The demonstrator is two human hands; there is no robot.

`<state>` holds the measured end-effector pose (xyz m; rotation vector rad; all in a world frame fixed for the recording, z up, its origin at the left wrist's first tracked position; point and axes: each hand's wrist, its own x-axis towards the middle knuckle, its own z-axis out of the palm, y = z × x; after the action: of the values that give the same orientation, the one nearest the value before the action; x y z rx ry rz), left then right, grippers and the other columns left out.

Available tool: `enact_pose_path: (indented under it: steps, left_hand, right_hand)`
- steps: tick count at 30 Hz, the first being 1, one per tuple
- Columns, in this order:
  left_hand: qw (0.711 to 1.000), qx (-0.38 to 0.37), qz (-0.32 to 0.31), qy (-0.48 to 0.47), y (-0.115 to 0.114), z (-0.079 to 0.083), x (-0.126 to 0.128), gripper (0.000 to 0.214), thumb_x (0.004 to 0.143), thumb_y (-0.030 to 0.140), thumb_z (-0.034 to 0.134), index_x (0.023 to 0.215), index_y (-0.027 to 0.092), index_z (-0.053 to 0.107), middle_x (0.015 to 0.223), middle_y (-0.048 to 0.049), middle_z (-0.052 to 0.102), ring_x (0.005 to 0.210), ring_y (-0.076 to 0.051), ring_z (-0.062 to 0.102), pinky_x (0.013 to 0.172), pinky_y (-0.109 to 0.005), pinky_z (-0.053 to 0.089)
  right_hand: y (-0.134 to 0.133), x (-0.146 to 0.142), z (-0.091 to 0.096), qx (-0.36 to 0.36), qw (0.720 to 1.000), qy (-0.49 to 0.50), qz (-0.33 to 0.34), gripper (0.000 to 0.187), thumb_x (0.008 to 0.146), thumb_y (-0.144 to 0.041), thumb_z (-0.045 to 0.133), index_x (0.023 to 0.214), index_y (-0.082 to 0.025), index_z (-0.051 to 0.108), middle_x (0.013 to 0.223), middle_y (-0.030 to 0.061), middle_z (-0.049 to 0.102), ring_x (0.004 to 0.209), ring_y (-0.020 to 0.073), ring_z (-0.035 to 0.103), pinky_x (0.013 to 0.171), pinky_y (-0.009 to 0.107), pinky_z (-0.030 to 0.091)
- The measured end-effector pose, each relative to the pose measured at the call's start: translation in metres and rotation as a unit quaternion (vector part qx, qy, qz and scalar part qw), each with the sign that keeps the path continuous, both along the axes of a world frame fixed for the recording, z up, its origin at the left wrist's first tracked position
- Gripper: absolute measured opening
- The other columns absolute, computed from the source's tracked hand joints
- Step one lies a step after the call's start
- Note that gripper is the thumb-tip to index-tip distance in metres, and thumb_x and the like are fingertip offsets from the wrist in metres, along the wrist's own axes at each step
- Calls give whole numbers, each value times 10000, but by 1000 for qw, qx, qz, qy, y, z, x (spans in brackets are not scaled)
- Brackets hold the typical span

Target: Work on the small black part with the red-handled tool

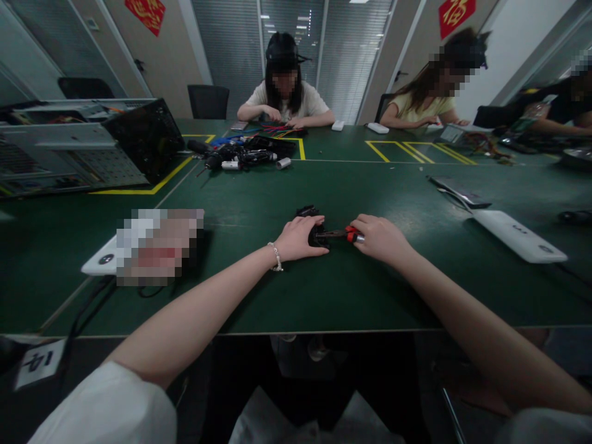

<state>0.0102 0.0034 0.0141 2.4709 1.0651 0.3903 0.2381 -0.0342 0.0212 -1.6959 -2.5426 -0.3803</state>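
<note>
Head view, mid-frame: left hand [296, 239] clasps a black part [319, 239], fingers curved around it; right hand [382, 239] grips red-handled pliers [340, 234] reaching it!

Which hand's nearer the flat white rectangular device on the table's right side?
Right. The right hand grips red-handled metal pliers, left of the device and not touching it. The left hand is farther left, curved around an irregular black object.

We can read the gold character 福 on the right-hand red sign [457, 15]. Marks on the left-hand red sign [145, 13], white slab [518, 235] and lower-left paper label [39, 364] we cannot read surely.
</note>
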Motion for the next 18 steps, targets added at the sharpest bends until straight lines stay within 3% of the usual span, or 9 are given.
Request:
enact_pose_path:
  steps: [7, 18]
  left_hand:
    - [1000, 19, 6, 0, -1, -1, 0, 751, 706, 505, 663, 1342, 226, 380, 1380, -71, 462, 1276, -305, 389, 1034, -469, 332]
    - [1000, 3, 2, 3, 0, 1, 0, 755, 710, 523, 648, 1347, 222, 376, 1384, -77, 456, 1279, -310, 384, 1033, -480, 335]
  right_hand:
    - [-2, -1, 3, 26, 999, -29, 9, 251, 780, -240, 495, 953, -125, 635, 930, 114, 613, 787, 209, 549, 670, 317, 371]
    - [-1, -2, 4, 2, 1000, -10, 3, 241, 762, -219, 508, 947, -130, 634, 907, 98, 640, 785, 211, 561, 681, 315, 383]
